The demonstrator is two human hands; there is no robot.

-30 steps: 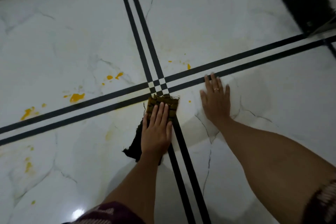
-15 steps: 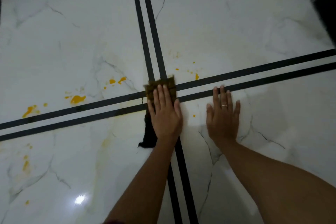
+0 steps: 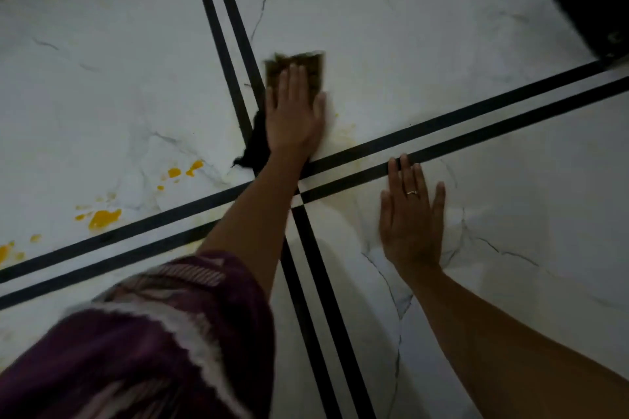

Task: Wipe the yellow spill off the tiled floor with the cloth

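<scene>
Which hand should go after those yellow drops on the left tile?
The left hand: it already presses the cloth, nearer the yellow drops. The right hand lies flat, bracing.

L hand (image 3: 294, 112) flat, arm extended, R hand (image 3: 411, 214) flat, fingers spread
</scene>
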